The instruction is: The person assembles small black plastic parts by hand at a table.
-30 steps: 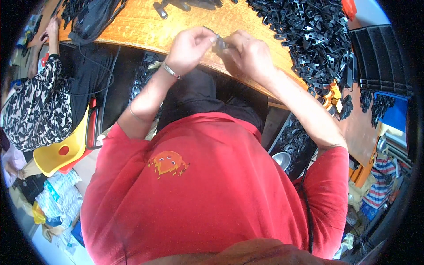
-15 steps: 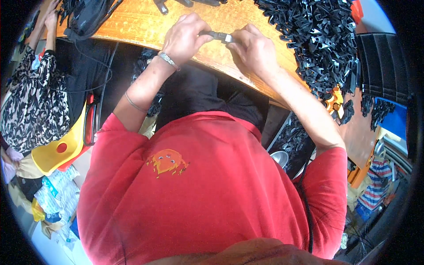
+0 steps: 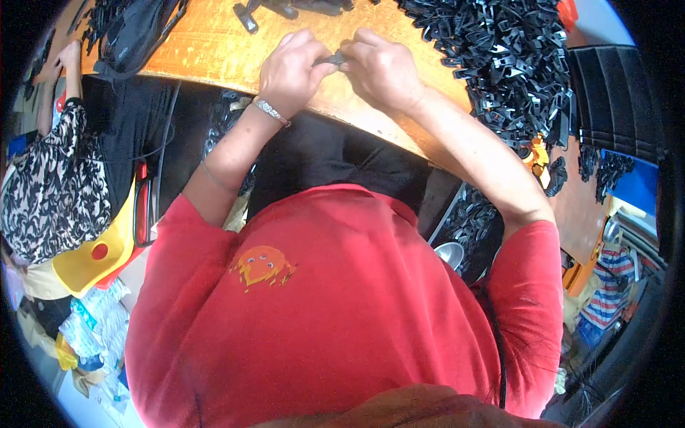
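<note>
Above the near edge of the wooden table [image 3: 214, 50], a small dark plastic clip-like part [image 3: 335, 60] is held between my two hands. My left hand [image 3: 291, 75] is closed, pinching its left end between thumb and fingers. From the other side my right hand [image 3: 382, 70] closes on its right end, and its fingers cover much of it. Both hands almost touch. A large heap of black plastic parts [image 3: 510, 71] lies right of my right hand. Some loose black pieces [image 3: 246, 16] sit on the table beyond my left hand.
Orange parts [image 3: 536, 153] lie at the heap's near end, by my right forearm. A dark bag [image 3: 132, 39] rests on the table's left. Far left, a person in a patterned top [image 3: 53, 192] sits beside a yellow chair [image 3: 100, 250]. A black ribbed panel [image 3: 617, 100] stands right.
My right hand has moved left toward my left hand, so less of the plastic part shows between them. The whole view has shifted slightly.
</note>
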A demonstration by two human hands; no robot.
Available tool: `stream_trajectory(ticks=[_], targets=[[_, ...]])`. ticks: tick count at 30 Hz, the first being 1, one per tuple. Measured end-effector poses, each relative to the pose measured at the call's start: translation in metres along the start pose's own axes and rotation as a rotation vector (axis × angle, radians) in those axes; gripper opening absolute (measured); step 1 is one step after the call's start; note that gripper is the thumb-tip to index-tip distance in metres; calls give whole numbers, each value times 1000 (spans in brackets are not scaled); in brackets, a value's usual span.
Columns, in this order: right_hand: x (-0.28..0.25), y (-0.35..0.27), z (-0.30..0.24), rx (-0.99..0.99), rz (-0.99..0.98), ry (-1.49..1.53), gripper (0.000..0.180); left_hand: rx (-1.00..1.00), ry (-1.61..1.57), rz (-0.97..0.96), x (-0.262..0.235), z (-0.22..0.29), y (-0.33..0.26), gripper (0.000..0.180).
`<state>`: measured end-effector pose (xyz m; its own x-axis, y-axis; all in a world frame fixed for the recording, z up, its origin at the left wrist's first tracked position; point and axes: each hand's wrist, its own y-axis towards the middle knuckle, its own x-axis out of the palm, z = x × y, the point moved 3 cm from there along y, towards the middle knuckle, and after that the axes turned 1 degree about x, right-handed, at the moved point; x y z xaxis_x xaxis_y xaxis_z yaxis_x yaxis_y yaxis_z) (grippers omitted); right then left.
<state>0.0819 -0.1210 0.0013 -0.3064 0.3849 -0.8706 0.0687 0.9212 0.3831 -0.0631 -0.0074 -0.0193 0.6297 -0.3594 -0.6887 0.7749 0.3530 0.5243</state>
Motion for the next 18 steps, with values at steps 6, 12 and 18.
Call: stream_trajectory(ticks=[6, 12, 18], targets=[[-16, -9, 2, -42, -151, 48, 17, -130, 80, -250, -53, -15, -33, 21], [-78, -37, 77, 175, -156, -368, 30, -352, 73, -299, -135, -56, -43, 27], [-64, -25, 92, 149, -283, -585, 38, -232, 350, -46, -81, -97, -1, 38]])
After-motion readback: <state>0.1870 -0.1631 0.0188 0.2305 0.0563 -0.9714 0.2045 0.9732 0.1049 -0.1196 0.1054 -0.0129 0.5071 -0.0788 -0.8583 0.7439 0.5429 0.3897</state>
